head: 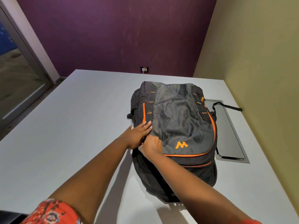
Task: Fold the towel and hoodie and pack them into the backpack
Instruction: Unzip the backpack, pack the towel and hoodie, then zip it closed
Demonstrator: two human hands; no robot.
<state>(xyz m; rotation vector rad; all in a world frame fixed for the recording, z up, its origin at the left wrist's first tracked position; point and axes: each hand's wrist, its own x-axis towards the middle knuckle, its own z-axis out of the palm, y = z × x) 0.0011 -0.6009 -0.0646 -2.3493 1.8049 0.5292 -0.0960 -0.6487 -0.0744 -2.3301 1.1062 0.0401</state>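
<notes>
A grey and black backpack (pixel 178 120) with orange trim lies flat on the white table (pixel 72 126), bulging and looking full. My left hand (pixel 137 135) presses flat on its left side with straight fingers. Right beside it, my right hand (pixel 151 146) has curled fingers pinching something small at the bag's left edge, apparently a zipper pull that I cannot see clearly. Neither the towel nor the hoodie is in view.
A black strap (pixel 229 106) of the bag trails over a grey recessed panel (pixel 231 135) in the table to the right. A wall socket (pixel 144 69) sits on the purple wall behind. A yellow wall stands close on the right.
</notes>
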